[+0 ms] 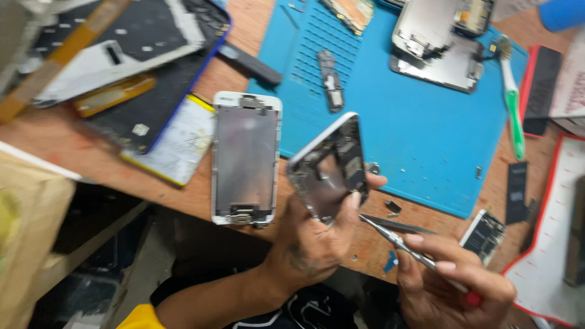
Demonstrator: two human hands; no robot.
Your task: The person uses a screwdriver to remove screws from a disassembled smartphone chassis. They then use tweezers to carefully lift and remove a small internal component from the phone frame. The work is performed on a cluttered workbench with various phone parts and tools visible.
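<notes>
Phone housing [332, 167] tilted upright in left hand [314, 244], long axis diagonal.

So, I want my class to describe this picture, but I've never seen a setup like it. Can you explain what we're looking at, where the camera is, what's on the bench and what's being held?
This is one picture from a camera worn on a person's head, looking down at their own two bare hands; there is no machine. The left hand holds up an opened phone frame, tilted so that its inside shows. The right hand grips metal tweezers whose tips point towards that frame. Below is a wooden bench with a blue work mat. A white phone screen panel lies flat beside the mat, more dismantled phone parts lie at its far edge, and a green and white brush lies at its right side. The picture is slightly blurred, so the small parts are hard to identify.
</notes>
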